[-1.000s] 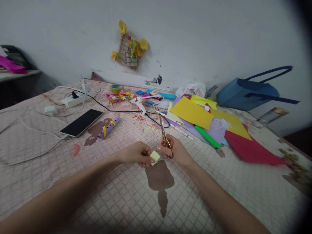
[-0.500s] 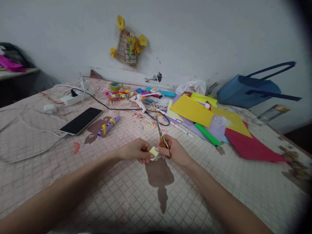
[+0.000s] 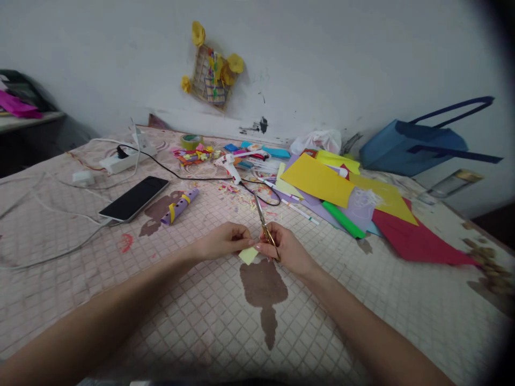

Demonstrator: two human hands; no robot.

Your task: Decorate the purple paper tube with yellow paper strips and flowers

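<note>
My left hand (image 3: 222,242) pinches a small pale yellow paper piece (image 3: 248,255) at its upper edge, and part of the piece is hidden behind my fingers. My right hand (image 3: 286,249) grips a pair of gold-handled scissors (image 3: 263,228), with the blades pointing up and away from me. The two hands almost touch, with the paper just below and between them. I cannot tell whether the blades are on the paper.
On the tiled-pattern cloth lie a black smartphone (image 3: 133,199), a purple paper roll (image 3: 179,206), a white glue gun (image 3: 229,168) and a heap of coloured paper sheets (image 3: 341,193). Paper scraps, a power strip (image 3: 123,161) and cables lie around them.
My hands have drawn closer together. The yellow paper now sits lower, partly under my left fingers, and the scissors lean further left.
</note>
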